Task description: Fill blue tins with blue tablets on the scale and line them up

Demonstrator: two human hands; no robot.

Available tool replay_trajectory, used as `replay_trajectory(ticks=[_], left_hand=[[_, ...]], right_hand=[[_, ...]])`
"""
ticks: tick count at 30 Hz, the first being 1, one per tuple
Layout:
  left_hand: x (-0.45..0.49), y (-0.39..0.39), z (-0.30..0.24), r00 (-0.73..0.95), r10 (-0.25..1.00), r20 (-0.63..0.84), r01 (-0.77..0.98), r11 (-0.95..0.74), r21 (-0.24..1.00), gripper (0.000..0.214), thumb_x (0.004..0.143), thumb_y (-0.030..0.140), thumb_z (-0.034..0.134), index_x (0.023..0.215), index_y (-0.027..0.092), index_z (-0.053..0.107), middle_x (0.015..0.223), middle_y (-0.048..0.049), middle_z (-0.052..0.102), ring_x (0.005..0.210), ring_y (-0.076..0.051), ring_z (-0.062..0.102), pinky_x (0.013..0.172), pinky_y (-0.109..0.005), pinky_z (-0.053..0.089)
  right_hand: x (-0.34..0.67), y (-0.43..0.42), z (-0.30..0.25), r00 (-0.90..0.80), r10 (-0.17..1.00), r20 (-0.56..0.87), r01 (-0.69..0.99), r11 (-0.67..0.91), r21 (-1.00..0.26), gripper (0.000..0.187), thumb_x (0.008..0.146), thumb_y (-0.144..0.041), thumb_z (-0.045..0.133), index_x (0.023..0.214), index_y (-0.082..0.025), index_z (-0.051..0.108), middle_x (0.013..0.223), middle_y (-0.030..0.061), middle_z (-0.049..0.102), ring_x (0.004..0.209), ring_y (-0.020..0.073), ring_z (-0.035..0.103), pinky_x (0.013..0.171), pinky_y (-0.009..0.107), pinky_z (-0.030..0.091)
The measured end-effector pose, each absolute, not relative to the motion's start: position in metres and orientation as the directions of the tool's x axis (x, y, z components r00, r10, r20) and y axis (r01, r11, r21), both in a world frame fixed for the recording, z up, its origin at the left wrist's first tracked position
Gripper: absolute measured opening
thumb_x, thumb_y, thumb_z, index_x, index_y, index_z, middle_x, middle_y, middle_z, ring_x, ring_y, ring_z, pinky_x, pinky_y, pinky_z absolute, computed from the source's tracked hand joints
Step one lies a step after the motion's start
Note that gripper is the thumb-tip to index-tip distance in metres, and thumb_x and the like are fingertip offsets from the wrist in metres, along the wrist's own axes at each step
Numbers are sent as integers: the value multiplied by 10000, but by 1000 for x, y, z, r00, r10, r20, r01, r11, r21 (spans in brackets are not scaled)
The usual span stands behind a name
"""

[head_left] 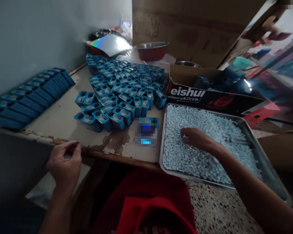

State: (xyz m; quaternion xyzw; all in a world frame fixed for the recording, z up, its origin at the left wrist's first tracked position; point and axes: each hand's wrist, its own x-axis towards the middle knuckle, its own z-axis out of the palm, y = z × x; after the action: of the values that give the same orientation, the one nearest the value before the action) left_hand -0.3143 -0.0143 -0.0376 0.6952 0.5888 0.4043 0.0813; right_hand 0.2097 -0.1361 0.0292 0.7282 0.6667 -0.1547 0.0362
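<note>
My right hand rests on a heap of small pale-blue candies in a metal tray, fingers curled down into them as if pinching some; what they hold is hidden. My left hand hovers at the table's near edge with fingers curled in a pinch around something small that I cannot make out. A large pile of small blue boxes lies on the table ahead of both hands.
A row of blue boxes lines the wall at left. A cardboard carton with blue items stands behind the tray. A red bowl and shiny foil sit at the back. Red cloth covers my lap.
</note>
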Motion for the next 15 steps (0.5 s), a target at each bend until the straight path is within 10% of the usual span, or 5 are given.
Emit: replay_trajectory(ticks=[6, 15], left_hand=[[-274, -32, -8, 152, 809, 568, 761, -462, 455, 194, 982, 346, 697, 1139, 239, 735, 1064, -59, 756, 994, -279, 730, 1021, -463, 576], [-183, -19, -7, 274, 925, 262, 371, -353, 859, 467, 905, 370, 793, 1338, 255, 660, 1136, -55, 735, 1034, -214, 747, 1003, -376, 623]], right_hand=[[228, -152, 30, 216, 965, -145, 765, -260, -590, 220, 886, -417, 658, 922, -219, 747, 695, 0, 661, 610, 173, 549, 586, 297, 405], [206, -142, 36, 122, 932, -340, 252, -361, -898, 453, 782, -537, 888, 981, -173, 707, 616, -70, 496, 554, 103, 423, 520, 245, 316]])
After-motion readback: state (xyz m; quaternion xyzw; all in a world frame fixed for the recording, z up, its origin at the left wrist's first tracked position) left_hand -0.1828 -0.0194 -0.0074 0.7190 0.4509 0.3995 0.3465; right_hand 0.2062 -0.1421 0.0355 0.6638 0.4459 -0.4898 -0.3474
